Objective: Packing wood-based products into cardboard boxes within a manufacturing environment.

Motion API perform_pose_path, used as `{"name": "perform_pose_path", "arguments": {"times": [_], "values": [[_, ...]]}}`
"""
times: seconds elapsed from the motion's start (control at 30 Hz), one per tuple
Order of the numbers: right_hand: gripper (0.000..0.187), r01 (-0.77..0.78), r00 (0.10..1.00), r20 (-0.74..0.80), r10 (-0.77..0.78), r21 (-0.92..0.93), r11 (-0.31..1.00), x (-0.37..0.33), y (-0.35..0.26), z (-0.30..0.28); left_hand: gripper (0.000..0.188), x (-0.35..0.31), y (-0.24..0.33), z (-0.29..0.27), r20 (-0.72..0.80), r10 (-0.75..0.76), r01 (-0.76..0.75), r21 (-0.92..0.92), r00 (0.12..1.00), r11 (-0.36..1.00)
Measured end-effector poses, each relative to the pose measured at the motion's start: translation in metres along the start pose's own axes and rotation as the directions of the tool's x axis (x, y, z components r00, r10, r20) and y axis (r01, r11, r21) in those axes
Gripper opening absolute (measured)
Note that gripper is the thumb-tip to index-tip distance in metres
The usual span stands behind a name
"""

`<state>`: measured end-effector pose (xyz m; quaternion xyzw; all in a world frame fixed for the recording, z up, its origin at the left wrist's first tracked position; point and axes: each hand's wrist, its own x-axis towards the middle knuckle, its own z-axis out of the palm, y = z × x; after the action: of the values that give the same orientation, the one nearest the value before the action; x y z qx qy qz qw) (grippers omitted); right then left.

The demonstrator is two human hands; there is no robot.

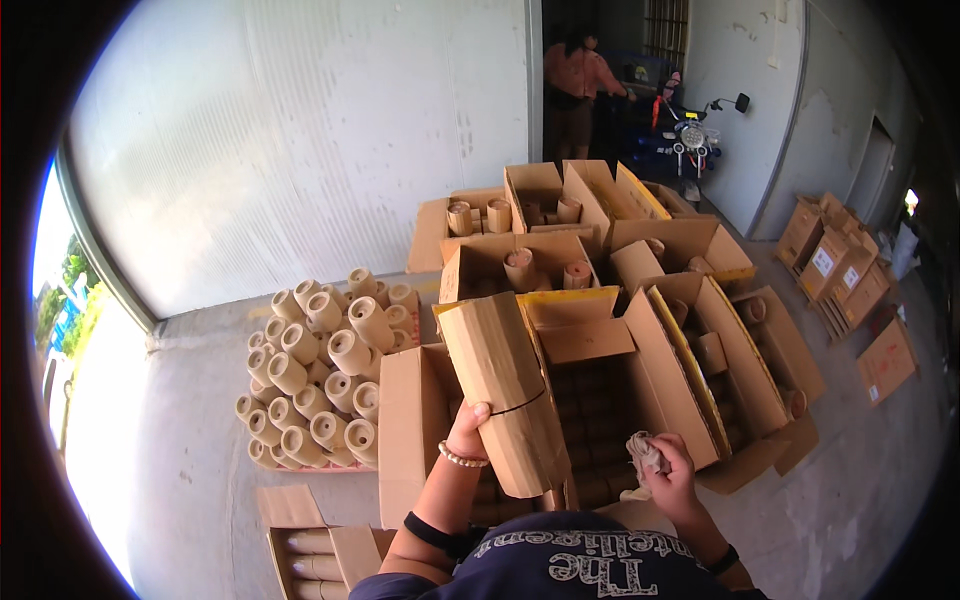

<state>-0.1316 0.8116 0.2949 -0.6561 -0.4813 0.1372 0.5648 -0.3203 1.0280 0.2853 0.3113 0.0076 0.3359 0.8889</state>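
My left hand point(466, 436), with a beaded bracelet at its wrist, grips a tall tan cylinder point(505, 375) by its side. The cylinder has long flat facets and a thin black line around it. It leans over a large open cardboard box point(403, 430) in front of me. A crumpled greyish rag point(641, 462) is bunched in my closed right hand point(672, 480), to the right of the cylinder and above the box. Inside this box lie rows of dark brown cylinders point(598, 420), partly in shadow.
Pale hollow cylinders point(330, 345) are piled on the left. More open boxes point(520, 270) with cylinders stand beyond; another box point(310, 560) is at my lower left. Folded cartons point(835, 260) lean at far right. A person point(580, 80) stands in the doorway by a motorbike point(692, 135).
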Motion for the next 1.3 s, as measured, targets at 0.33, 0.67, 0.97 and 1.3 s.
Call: {"name": "perform_pose_path", "arguments": {"times": [0.33,0.67,0.97,1.3], "values": [[0.073,-0.65,0.623,0.712,0.325,0.238,0.722,0.017,-0.039,0.023,0.07,-0.019,-0.04,0.021,-0.09,-0.06,0.063,0.033,0.994,0.997],[0.081,-0.267,0.75,0.644,0.148,0.09,0.96,0.004,-0.033,0.019,0.075,-0.036,-0.046,0.031,0.074,-0.091,0.095,-0.056,0.993,0.994],[0.079,-0.204,0.807,0.577,0.128,0.07,0.976,0.006,-0.041,0.021,0.081,-0.027,-0.053,0.021,0.105,-0.161,0.177,-0.161,0.981,0.971],[0.069,-0.533,0.702,0.614,0.361,0.116,0.838,-0.011,-0.005,0.031,0.066,-0.02,-0.049,0.021,-0.04,-0.215,0.215,0.003,0.976,0.977]]}}
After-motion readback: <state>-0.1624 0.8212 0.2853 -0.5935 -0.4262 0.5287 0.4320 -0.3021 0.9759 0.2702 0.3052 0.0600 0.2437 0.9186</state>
